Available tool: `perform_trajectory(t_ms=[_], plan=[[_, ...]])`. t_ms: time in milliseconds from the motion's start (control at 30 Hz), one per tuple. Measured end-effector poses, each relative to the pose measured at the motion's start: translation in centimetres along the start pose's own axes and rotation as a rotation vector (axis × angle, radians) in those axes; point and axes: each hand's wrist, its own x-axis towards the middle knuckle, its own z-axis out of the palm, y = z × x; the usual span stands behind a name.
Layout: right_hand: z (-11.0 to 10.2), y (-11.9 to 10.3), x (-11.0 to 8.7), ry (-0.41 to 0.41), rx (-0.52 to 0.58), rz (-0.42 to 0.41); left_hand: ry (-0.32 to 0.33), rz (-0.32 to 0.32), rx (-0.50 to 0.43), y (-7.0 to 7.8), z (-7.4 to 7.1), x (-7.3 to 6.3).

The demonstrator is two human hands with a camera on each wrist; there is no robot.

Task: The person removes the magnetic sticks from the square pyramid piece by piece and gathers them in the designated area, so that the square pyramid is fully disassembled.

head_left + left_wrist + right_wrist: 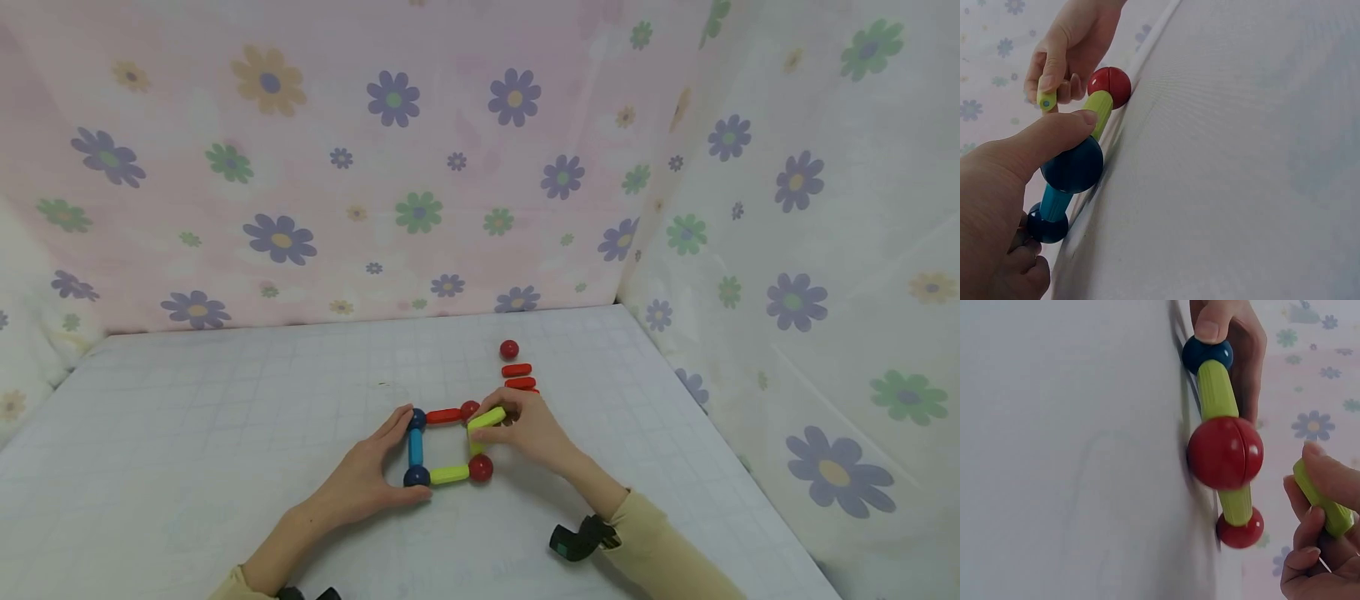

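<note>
A square of rods and balls lies on the table. Its left side is a blue rod [416, 450] between two dark blue balls; a red rod [444, 416] forms the far side. Yellow-green rods make the near and right sides, meeting at a red ball [481, 468]. My left hand [360, 479] grips the blue side, thumb by the near blue ball [1074, 165] and fingers at the far blue ball [1046, 226]. Above the right side, my right hand [536, 429] pinches a loose yellow-green rod [1322, 499] between thumb and fingers.
Beyond my right hand, several red rods [519, 383] lie in a column with a red ball [509, 349] at its far end. Flowered cloth walls [420, 167] stand behind and to the right of the white-covered table [187, 417].
</note>
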Motion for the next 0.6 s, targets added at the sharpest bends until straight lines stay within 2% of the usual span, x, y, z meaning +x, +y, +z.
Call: perform_trajectory(t_ms=[133,600], plan=[[-1.1,0.8,-0.4,0.032,-0.007,-0.005,0.002,-0.001,0.003,0.1,0.0,0.0],[-5.4,2.3,-1.0,0.112,-0.033,0.081,0.000,-0.003,0.005,0.2,-0.1,0.0]])
